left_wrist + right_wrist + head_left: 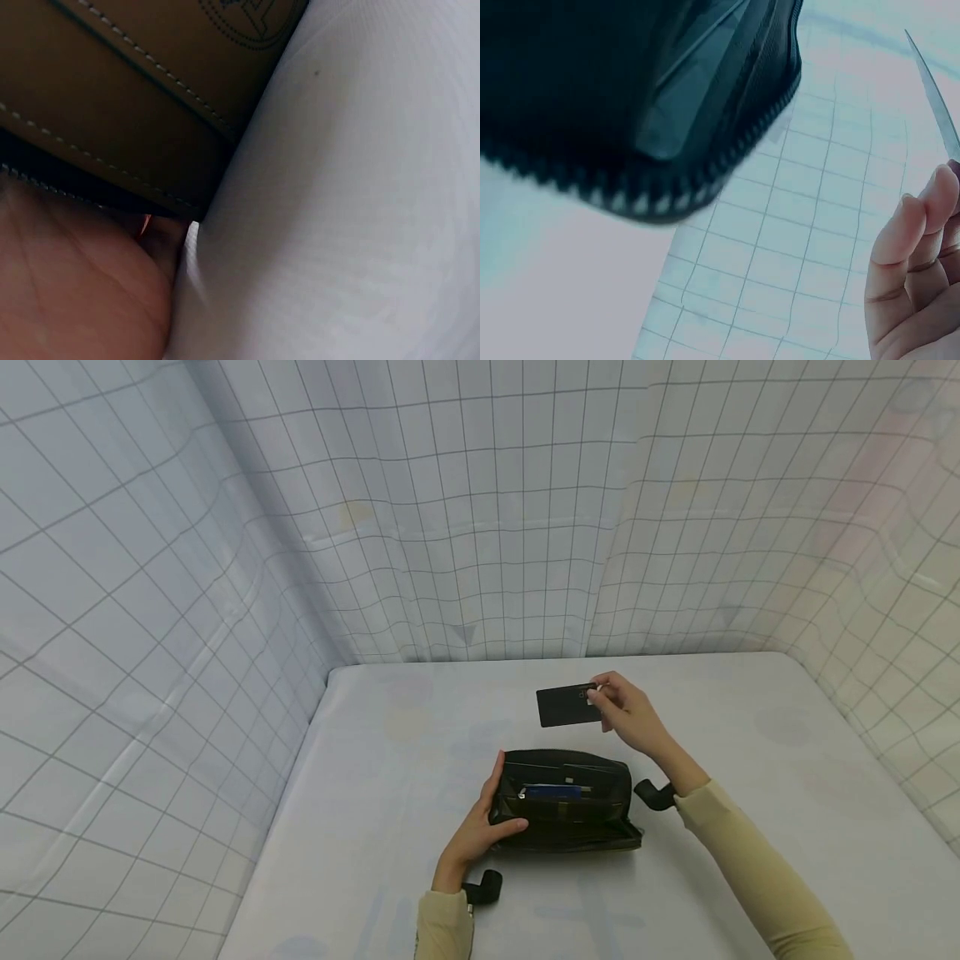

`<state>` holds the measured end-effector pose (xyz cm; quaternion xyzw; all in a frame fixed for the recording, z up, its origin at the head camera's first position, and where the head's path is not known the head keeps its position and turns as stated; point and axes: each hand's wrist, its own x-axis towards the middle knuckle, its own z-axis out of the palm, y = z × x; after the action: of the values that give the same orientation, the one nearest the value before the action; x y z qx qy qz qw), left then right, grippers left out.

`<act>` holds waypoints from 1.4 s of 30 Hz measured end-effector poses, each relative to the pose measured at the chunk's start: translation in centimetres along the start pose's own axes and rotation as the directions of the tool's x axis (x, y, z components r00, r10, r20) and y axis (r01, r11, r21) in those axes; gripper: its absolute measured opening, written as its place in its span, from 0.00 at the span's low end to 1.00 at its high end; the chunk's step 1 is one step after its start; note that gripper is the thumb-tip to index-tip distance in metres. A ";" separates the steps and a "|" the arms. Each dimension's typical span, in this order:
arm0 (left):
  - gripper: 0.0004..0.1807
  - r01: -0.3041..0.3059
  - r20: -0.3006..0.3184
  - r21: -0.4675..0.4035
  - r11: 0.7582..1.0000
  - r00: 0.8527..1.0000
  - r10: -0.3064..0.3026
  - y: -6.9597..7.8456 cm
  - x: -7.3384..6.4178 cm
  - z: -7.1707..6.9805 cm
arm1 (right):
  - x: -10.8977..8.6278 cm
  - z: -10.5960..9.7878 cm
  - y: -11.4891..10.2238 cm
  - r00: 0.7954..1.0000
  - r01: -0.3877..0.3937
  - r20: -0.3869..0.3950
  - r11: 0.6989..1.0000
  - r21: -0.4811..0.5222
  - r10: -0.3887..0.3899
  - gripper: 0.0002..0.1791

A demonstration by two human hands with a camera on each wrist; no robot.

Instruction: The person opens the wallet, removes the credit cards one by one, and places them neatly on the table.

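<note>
A long zip-around wallet lies spread open on the table, dark inside, with a blue item in its middle section. My left hand holds its left end, thumb over the front flap and fingers along the side. In the left wrist view the wallet's brown outside shows pale stitching and a round stamped emblem, above my palm. Behind the wallet, my right hand pinches a black card by its right end. The right wrist view shows this card nearly edge-on, beside the wallet's zipper teeth.
White cloth with faint bluish patches covers the table. Grid-patterned white curtains close it in at the back and on both sides. Black wrist mounts sit on both wrists.
</note>
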<state>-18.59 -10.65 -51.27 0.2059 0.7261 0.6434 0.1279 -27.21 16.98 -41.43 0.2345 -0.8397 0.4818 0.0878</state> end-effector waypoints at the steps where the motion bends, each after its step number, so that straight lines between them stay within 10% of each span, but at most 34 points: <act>1: 0.55 -0.001 0.000 0.003 1.000 1.000 0.001 0.0 0.0 0.0 | -0.1 -0.2 -0.5 1.000 0.002 -0.004 1.000 -0.004 -0.002 0.11; 42: 0.53 -0.026 0.023 0.030 0.999 0.999 0.025 0.1 0.0 -0.2 | -2.5 -3.9 1.0 0.986 -0.123 -0.114 0.992 -0.042 0.118 0.11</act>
<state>-18.63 -10.81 -51.19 0.2243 0.7316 0.6316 0.1247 -25.83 21.47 -41.07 0.1538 -0.8576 0.4781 0.1111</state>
